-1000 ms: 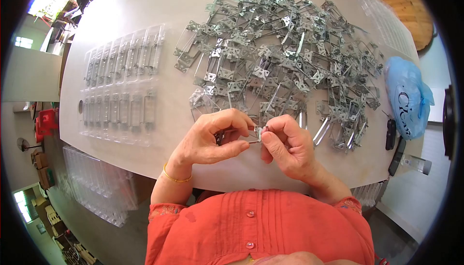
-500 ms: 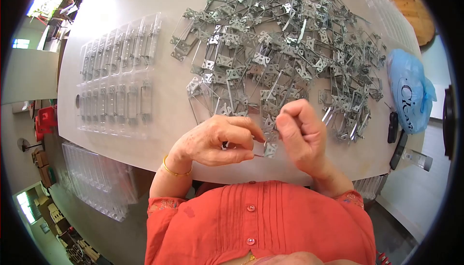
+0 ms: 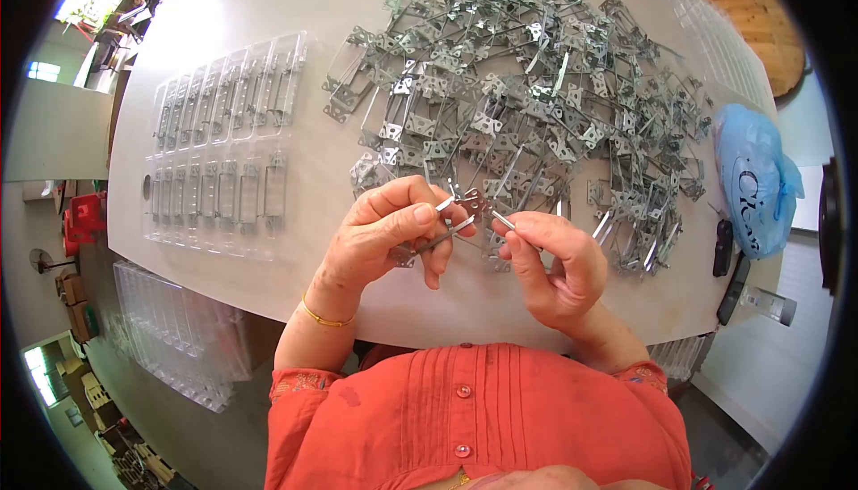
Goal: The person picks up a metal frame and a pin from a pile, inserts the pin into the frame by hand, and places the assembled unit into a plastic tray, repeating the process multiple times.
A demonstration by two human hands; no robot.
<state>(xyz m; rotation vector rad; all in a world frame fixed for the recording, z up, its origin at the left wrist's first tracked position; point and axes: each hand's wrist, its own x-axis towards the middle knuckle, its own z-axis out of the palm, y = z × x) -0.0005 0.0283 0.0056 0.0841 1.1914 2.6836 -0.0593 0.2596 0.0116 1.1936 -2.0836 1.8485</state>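
Near the front edge of the table, my left hand (image 3: 393, 226) has thumb and fingers closed on a metal bracket (image 3: 440, 238) with thin arms. To its right, my right hand (image 3: 559, 267) pinches a short metal rod (image 3: 505, 220) between thumb and forefinger. The rod's far end points at a small metal plate (image 3: 470, 197) between the hands; whether they touch is unclear. Just beyond both hands lies a large tangled pile of metal brackets (image 3: 509, 70).
On the left of the table (image 3: 349, 311) lies a clear plastic tray (image 3: 214, 146) with metal parts in its slots. A blue plastic bag (image 3: 755, 182) and a black object (image 3: 723, 247) are at the right. More clear trays (image 3: 183, 334) stand below the left edge.
Both hands have turned, showing metal parts in their fingers that were mostly hidden before. My left hand has risen slightly, and my right hand has lowered. The view has shifted a little.
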